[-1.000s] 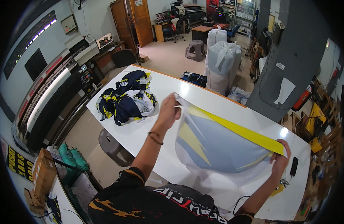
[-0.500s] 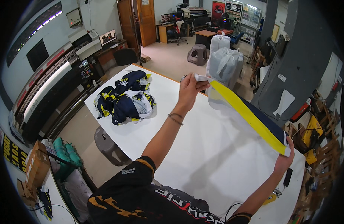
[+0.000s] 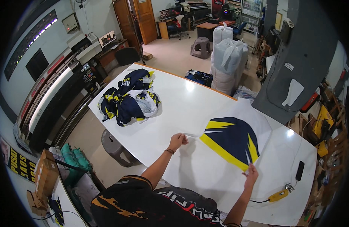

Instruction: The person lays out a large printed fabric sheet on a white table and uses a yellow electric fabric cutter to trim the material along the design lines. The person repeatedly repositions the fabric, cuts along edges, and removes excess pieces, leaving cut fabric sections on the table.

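A printed fabric panel [image 3: 231, 140], navy with a yellow band, yellow spikes and a wide white margin, is spread toward the table's right side. My left hand [image 3: 177, 142] pinches a thin white strip of its edge at the near left corner. At the near right corner, my right hand [image 3: 251, 177] grips the edge by the end of the yellow band. Both hands are just above the white table [image 3: 174, 102], and the panel's far part seems to rest on it. A crumpled pile of navy, yellow and white fabric [image 3: 129, 100] sits at the table's far left.
A yellow corded power tool [image 3: 278, 195] and a black slim object [image 3: 299, 170] lie right of my right hand. Wrapped bundles [image 3: 227, 56] stand beyond the far edge, near a grey pillar [image 3: 292, 75]. Stools [image 3: 117, 147] and a large printer [image 3: 49, 94] are left.
Both hands have come down and nearer, lowering the panel from a stretched, raised position to the tabletop. Its navy face now shows spread out.
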Motion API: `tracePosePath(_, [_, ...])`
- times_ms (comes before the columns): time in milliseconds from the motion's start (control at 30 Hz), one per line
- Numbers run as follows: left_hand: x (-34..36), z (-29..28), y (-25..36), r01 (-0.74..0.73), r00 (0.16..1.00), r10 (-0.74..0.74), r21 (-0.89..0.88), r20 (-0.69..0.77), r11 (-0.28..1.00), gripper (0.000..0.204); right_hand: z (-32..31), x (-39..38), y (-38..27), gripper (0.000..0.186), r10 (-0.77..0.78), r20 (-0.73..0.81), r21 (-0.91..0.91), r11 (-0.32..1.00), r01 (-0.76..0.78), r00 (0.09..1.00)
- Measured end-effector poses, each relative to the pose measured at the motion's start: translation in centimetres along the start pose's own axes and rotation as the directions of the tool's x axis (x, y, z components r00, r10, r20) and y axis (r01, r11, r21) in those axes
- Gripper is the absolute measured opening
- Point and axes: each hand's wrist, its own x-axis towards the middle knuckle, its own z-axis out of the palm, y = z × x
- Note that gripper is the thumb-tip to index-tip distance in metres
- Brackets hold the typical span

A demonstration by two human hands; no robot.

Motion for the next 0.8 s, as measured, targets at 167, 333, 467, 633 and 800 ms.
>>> tracePosePath(167, [-0.9,-1.3,-3.8,0.156,0.986,-0.142,0.182,-0.090,0.971,0.030,-0.3,-1.1,5.7,0.031,-0.093,-0.036,-0.228,0.970,0.083,0.995])
tracePosePath(333, [-0.3,-1.0,-4.3,0.061,0.938,-0.080,-0.068,-0.338,0.996,0.024,-0.7,-1.4,6.4,0.027,-0.071,-0.102,-0.233,0.971,0.046,0.992])
tracePosePath(467, [0.4,-1.0,-4.4,0.005,0.888,-0.160,-0.338,-0.432,0.941,0.026,-0.1,-1.6,6.2,0.024,-0.051,-0.163,-0.274,0.962,0.004,0.985])
tracePosePath(633, [-0.1,-2.9,-5.3,0.006,0.858,-0.183,-0.345,-0.480,0.938,0.024,0.1,-3.5,5.3,0.023,-0.117,-0.138,-0.360,0.931,0.060,0.984])
tracePosePath(800, [-3.1,-7.4,-5.7,0.006,0.819,-0.273,-0.468,-0.505,0.883,0.023,0.0,-6.5,4.4,0.019,-0.072,-0.138,-0.324,0.946,0.024,0.988])
